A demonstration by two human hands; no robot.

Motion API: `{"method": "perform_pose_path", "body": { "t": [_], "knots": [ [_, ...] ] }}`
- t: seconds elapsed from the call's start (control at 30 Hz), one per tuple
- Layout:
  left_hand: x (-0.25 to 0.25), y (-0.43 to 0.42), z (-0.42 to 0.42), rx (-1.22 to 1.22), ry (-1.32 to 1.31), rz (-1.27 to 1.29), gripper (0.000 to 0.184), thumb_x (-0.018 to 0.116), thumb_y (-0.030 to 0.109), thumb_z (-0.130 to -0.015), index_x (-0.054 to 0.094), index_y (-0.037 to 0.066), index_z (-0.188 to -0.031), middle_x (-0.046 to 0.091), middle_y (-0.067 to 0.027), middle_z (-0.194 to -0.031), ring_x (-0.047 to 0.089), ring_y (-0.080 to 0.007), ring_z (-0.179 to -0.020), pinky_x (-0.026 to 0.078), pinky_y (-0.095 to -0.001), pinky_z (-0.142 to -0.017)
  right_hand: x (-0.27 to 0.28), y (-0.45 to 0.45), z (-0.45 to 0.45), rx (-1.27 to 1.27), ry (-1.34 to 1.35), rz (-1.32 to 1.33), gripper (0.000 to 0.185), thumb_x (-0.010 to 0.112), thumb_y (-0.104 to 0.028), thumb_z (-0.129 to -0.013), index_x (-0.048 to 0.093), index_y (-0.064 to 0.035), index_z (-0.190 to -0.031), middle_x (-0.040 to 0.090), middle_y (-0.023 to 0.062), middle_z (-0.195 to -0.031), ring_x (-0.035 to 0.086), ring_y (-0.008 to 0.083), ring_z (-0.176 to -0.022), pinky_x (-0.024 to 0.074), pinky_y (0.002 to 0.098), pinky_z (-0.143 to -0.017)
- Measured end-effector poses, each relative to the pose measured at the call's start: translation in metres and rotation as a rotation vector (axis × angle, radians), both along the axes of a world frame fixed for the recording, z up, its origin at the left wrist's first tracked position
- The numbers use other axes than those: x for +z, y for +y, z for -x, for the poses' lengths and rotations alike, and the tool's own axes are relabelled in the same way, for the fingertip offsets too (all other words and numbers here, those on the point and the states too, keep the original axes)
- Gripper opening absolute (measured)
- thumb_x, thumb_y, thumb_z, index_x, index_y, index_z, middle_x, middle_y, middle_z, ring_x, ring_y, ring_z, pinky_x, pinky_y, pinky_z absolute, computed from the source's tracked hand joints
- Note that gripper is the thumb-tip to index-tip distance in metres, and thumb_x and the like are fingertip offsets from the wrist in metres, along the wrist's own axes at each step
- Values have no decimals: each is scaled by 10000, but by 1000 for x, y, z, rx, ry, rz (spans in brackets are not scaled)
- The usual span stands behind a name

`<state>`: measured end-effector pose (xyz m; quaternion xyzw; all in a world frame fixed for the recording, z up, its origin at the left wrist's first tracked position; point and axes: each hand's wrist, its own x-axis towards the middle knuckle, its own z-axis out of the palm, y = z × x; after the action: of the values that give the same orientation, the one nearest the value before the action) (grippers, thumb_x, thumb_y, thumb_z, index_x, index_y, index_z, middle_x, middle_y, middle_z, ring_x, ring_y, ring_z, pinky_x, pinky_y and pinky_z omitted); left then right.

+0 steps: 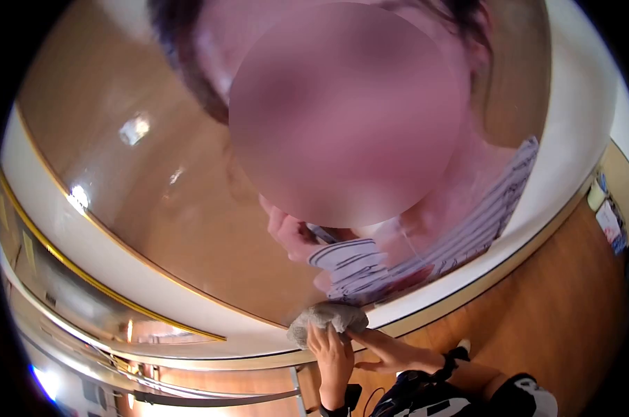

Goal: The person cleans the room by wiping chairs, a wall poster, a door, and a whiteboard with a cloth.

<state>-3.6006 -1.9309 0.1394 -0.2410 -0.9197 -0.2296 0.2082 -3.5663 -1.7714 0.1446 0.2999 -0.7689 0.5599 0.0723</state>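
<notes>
A bunched grey cloth (346, 317) lies against the lower edge of a large glossy picture (210, 257), which shows a person in a striped top. My left hand (330, 356) is on the cloth, its fingers bent over the lower side and pressing into the folds. Just to its right is my right hand (391, 352), thumb apart and fingers stretched out, with the fingertips at the cloth's lower right edge. Part of the cloth is hidden under my left fingers. Dark bands circle both wrists.
A pale border and ledge (426, 311) curve below the picture. Wooden floor (530, 340) stretches to the lower right, with several small items (610, 219) by the wall. At lower left are a gold-edged frame (106, 267) and a dark rail (210, 401).
</notes>
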Motion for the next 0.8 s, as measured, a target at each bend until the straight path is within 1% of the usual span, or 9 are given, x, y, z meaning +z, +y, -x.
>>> {"method": "perform_pose_path", "body": {
  "t": [0.03, 0.1, 0.13, 0.23, 0.27, 0.37, 0.5, 0.57, 0.8],
  "knots": [
    [8, 1, -7, -27, -92, 47, 587, 619, 57, -708, 413, -52, -1247, 295, -326, -1345, 263, -505, -1264, 241, -582, -1013, -7, 0, -7, 18, -101, 161, 739, 644, -215, -855, 237, 17, -1425, 426, 209, -1367, 431, 302, -1255, 350, 368, -1028],
    [13, 6, -14, -175, -202, -45, 587, 631, 88, -739, 402, -51, -1261, 289, -307, -1365, 269, -485, -1268, 226, -556, -1032, 1, 15, -19, 48, -387, 196, 706, 630, -238, -871, 263, 16, -1417, 437, 172, -1376, 419, 265, -1275, 332, 349, -1054],
    [9, 9, -18, -192, -211, -72, 581, 644, 71, -750, 402, -44, -1265, 358, -279, -1326, 347, -456, -1224, 287, -518, -1011, -2, 18, -25, 8, -382, 298, 617, 624, -241, -877, 360, -2, -1382, 516, 161, -1304, 492, 242, -1204, 388, 337, -996],
    [8, 40, -24, -343, -370, -284, 594, 652, 20, -731, 405, -33, -1268, 439, -262, -1240, 428, -445, -1142, 359, -487, -960, -6, 52, -35, -39, -501, 229, 508, 612, -233, -889, 459, -25, -1326, 574, 152, -1235, 545, 199, -1123, 432, 319, -924],
    [4, 52, -28, -379, -365, -270, 609, 662, 10, -736, 400, -22, -1285, 485, -247, -1172, 469, -433, -1091, 402, -454, -921, -9, 61, -48, -98, -586, 333, 430, 601, -222, -896, 518, -38, -1276, 619, 146, -1163, 584, 169, -1038, 454, 301, -859],
    [2, 95, -39, -525, -642, -310, 619, 672, 92, -793, 375, 14, -1330, 474, -227, -1208, 491, -422, -1088, 436, -426, -901, -27, 102, -72, -333, -500, 246, 358, 572, -178, -911, 544, -21, -1231, 699, 93, -943, 641, 153, -883, 484, 282, -801],
    [-53, 163, -50, -669, -770, -238, 620, 650, 128, -809, 361, 32, -1349, 477, -220, -1201, 512, -427, -1062, 468, -440, -854, -56, 155, -104, -535, -720, 454, 245, 571, -120, -904, 574, 41, -1089, 692, 98, -881, 647, 141, -842, 496, 258, -754],
    [-84, 197, -52, -774, -725, -188, 623, 649, 131, -807, 362, 47, -1353, 484, -212, -1178, 524, -420, -1033, 474, -444, -837, -95, 185, -118, -575, -657, 382, 240, 556, -101, -914, 543, 18, -1121, 658, 92, -978, 624, 132, -898, 484, 258, -803],
    [-131, 289, -76, -850, -689, -108, 661, 646, 137, -813, 309, 62, -1377, 488, -228, -1133, 509, -433, -1029, 450, -466, -846, -126, 272, -154, -440, -721, 449, 389, 583, -71, -880, 448, 14, -1235, 583, 141, -1126, 565, 181, -1039, 447, 294, -888]
  ]
}}
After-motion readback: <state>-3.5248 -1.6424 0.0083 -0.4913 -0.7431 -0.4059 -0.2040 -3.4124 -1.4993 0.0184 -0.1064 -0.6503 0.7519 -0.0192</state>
